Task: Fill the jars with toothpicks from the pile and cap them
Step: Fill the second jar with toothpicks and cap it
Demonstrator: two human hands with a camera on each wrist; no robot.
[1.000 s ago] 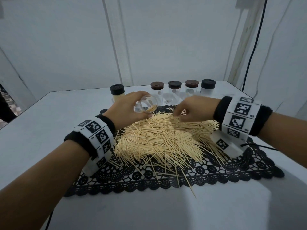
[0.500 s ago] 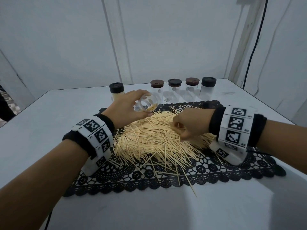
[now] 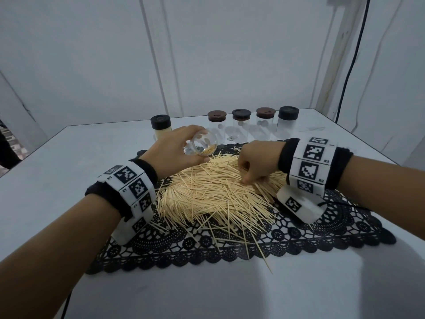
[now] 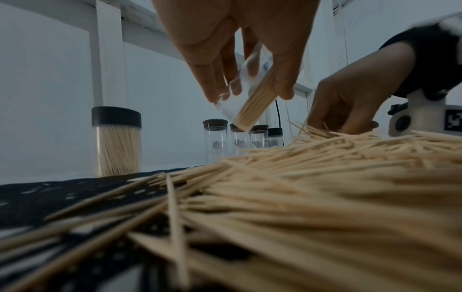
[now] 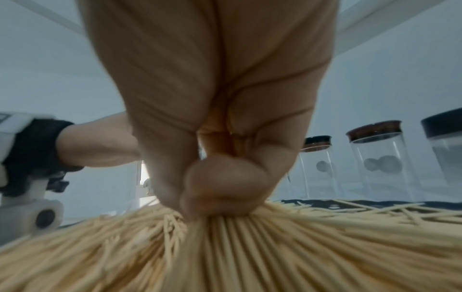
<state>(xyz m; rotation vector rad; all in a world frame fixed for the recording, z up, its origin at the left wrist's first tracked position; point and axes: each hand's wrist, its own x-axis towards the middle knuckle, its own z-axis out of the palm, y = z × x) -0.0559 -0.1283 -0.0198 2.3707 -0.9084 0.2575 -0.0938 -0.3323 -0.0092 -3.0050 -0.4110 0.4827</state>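
One open clear cylindrical jar (image 3: 202,145) in play, gripped in the left hand (image 3: 177,153) with fingers and thumb curled round its wall, held tilted above the far-left edge of the loose pile of pale wooden toothpicks (image 3: 216,192); mouth faces toward the person and to the right, closed end slanting down toward the pile in the left wrist view. It's only partly loaded: a small bundle lies along its lower wall, sticks parallel to the jar's long axis. Right hand (image 3: 257,162) is down on the right-centre of the pile, fingers curled and pinched shut on a tuft of toothpicks that fans out under the fingertips (image 5: 220,197) in the right wrist view. Key relation: jar mouth sits up and to the left of the right hand's pinch, near but apart, with open pile between; the right hand is the nearer one to the sticks, so it feeds and the left only presents the jar. My read: the pinched tuft needs its long axis turned in line with the jar's axis before going in, else sticks catch crosswise on the rim. The pile rests on a black lace doily (image 3: 345,229) on the white table (image 3: 57,166). At the back, one black-capped jar packed with toothpicks (image 3: 161,128) stands left, and four capped clear jars (image 3: 253,125) in a row look empty of sticks, so most of the task is left.
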